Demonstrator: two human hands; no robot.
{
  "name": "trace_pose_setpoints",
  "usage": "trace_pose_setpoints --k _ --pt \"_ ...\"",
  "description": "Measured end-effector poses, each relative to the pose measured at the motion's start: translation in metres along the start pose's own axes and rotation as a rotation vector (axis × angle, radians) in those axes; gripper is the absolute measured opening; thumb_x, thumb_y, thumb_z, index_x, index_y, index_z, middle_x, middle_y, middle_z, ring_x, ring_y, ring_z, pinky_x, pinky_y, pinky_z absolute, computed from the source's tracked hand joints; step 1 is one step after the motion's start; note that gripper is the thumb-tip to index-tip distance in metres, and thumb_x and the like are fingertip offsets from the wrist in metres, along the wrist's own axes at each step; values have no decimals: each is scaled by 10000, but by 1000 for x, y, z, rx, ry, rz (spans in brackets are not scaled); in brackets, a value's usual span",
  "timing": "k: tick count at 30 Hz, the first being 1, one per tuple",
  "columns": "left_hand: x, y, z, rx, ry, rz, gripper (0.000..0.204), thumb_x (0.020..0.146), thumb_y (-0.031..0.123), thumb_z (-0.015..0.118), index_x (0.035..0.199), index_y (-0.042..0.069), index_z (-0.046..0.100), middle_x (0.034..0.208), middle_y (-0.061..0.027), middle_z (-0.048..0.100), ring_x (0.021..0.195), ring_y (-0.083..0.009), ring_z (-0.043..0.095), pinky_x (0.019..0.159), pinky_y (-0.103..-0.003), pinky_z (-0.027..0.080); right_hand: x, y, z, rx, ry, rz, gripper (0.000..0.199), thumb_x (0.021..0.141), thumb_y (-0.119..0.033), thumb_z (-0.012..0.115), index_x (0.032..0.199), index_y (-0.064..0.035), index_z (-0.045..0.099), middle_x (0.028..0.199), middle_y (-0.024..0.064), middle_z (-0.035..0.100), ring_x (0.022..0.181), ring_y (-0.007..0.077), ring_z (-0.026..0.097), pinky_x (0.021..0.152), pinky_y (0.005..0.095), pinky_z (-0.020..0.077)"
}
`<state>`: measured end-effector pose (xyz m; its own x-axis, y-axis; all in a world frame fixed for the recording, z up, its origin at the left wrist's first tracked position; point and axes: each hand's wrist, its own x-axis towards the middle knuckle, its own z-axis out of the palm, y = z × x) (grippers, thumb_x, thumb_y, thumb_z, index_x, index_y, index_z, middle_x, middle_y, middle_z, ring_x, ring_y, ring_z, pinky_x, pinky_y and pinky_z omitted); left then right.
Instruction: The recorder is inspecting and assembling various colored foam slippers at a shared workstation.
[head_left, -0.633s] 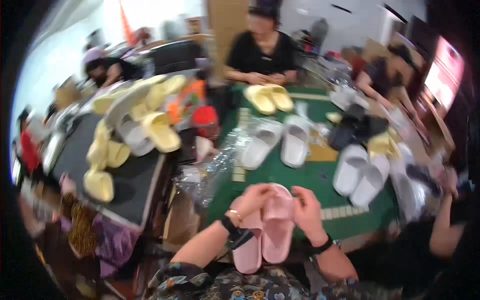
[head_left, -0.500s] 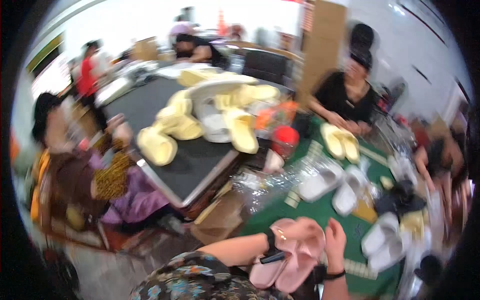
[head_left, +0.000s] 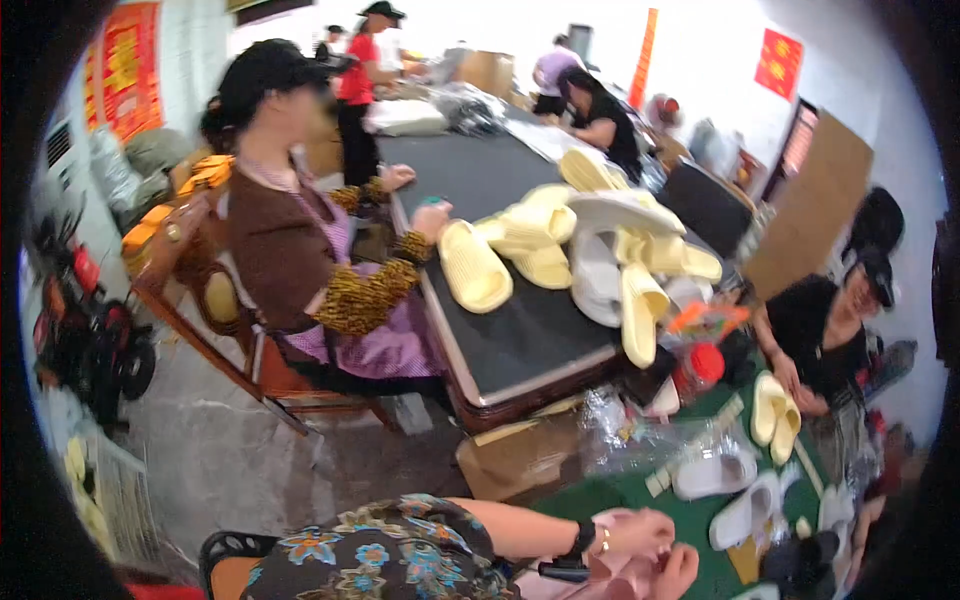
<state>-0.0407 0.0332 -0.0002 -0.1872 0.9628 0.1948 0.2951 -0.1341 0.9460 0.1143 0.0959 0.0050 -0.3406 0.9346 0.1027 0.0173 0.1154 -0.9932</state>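
A pair of pink slippers (head_left: 612, 585) lies close to my body at the lower edge, partly cut off by the frame and covered by my hands. Over them, my left hand (head_left: 638, 532) has its fingers curled in, with a black band and a bracelet at the wrist. Almost touching it, my right hand (head_left: 677, 572) is also closed, its fingertips turned toward the left one. Whatever is between the fingers is too small or hidden to name. A short dark bar-shaped object (head_left: 563, 571) shows below my left wrist, against the pink.
A green-topped table (head_left: 625, 497) carries white slippers (head_left: 715, 474), clear plastic wrap and a red-lidded jar (head_left: 698, 368). Cream slippers (head_left: 474, 268) are piled on the dark table (head_left: 535, 345) beyond. One co-worker (head_left: 290, 220) sits left, another (head_left: 820, 340) right. A cardboard piece (head_left: 520, 455) lies between.
The view has swung left, so the tables and people appear farther right. My right hand, raised with fingers extended before, is now curled close to my left, and less of the pink slippers shows.
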Motion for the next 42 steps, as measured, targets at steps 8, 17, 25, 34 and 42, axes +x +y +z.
trace_pose_setpoints --k 8,17,25,34,42 --pt "-5 -11 -12 -274 -18 -172 209 873 185 675 979 6 701 851 -37 698 772 -90 618 695 -253 508 -15 0 16 -431 -21 -46 125 900 -123 619 898 1 642 756 59 638 685 110 568 624 269 470" --pt "-2 -5 -16 -293 -43 -241 149 882 113 654 953 -14 684 791 -2 671 699 -51 577 622 -225 482 -14 -11 24 -324 -12 -6 97 885 -79 623 925 7 646 741 46 644 655 86 577 601 254 473" --pt "-3 -8 -14 -361 -8 -225 141 892 93 640 972 -19 674 813 -10 672 698 -49 575 624 -220 481 -14 -12 23 -377 -4 -51 80 870 -66 620 886 10 641 741 71 638 649 107 584 603 271 479" --pt "-5 -10 -12 -297 -41 -188 166 882 123 653 971 -12 691 824 -28 686 735 -65 594 656 -229 489 -15 -11 19 -402 -37 -58 93 872 -65 623 906 19 642 796 108 655 687 139 606 640 277 490" --pt "-6 -1 -12 -176 -2 -92 245 885 227 623 947 -2 685 810 -104 692 732 -157 644 680 -307 506 -14 -11 17 -378 -73 -49 77 885 -33 584 869 27 629 728 28 608 658 82 522 578 250 429"
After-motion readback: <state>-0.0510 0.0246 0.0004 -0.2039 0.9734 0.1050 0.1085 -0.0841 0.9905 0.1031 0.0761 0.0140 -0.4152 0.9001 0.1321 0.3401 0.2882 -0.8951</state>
